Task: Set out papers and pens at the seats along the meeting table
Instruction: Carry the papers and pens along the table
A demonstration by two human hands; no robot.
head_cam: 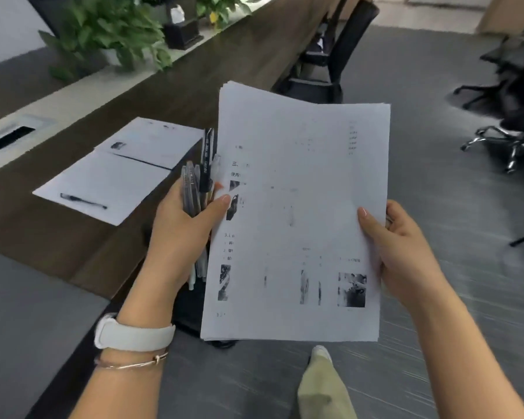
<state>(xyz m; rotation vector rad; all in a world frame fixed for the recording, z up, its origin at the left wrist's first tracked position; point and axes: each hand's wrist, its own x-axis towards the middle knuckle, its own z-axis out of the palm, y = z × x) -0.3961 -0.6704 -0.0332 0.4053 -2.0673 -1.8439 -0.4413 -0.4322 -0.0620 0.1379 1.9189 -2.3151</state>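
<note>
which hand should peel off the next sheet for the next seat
Probably the right hand. It grips only the edge of the paper stack, thumb on top, so it could slide a sheet off. The left hand also holds the bundle of pens while pinching the stack, so it is less free.

Potted plants [109, 34] & black box [183, 33] mid-table, office chairs [339, 52] on grey carpet [421, 86].

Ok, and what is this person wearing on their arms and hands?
Both forearms are bare, no sleeves in view. The left wrist carries a white watch-style band and, just below it, a thin rose-gold bangle. The right hand and wrist show no gloves or jewellery.
</note>
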